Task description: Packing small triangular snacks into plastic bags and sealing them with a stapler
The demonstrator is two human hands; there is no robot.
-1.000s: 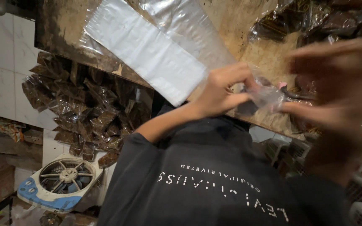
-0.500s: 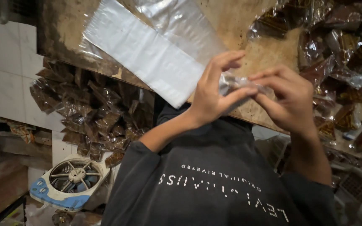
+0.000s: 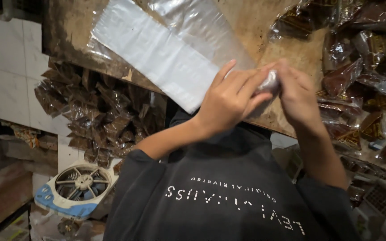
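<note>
Small clear packet (image 3: 270, 83) being pinched between left hand (image 3: 228, 100) and right hand (image 3: 298, 96), over near edge of wooden board (image 3: 287, 49). Hands now being pressed closer than half second earlier; packet mostly hidden.

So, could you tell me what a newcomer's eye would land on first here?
Probably the two hands meeting mid-frame, left hand and right hand, pinching a small clear packet above the worn wooden board. Next, the long clear plastic bags lying across the board, and the heap of brown wrapped packets at right.
</note>
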